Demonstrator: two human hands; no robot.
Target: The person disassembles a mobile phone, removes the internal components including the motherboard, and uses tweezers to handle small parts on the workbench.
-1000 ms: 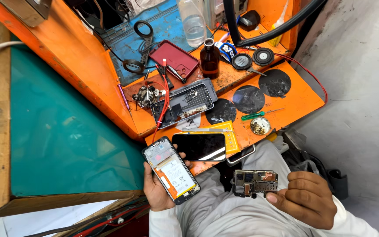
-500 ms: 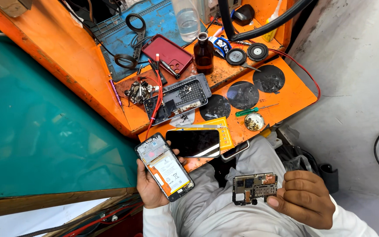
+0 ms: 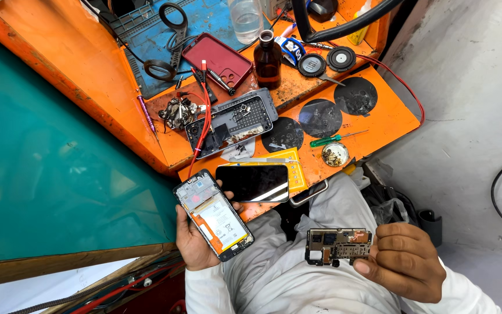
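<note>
Two hands, each gripping a phone part.
Left hand [image 3: 196, 244] clasps an opened phone with yellow-labelled battery [image 3: 214, 214]; right hand [image 3: 405, 269] pinches a small circuit board [image 3: 337, 246].

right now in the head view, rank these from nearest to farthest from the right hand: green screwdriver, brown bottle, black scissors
From the right hand, which holds a circuit board:
1. Green screwdriver, on the orange bench's near right part, by the small round dish.
2. Brown bottle, standing farther back, mid-bench.
3. Black scissors, on the blue mat at the far left.
</note>
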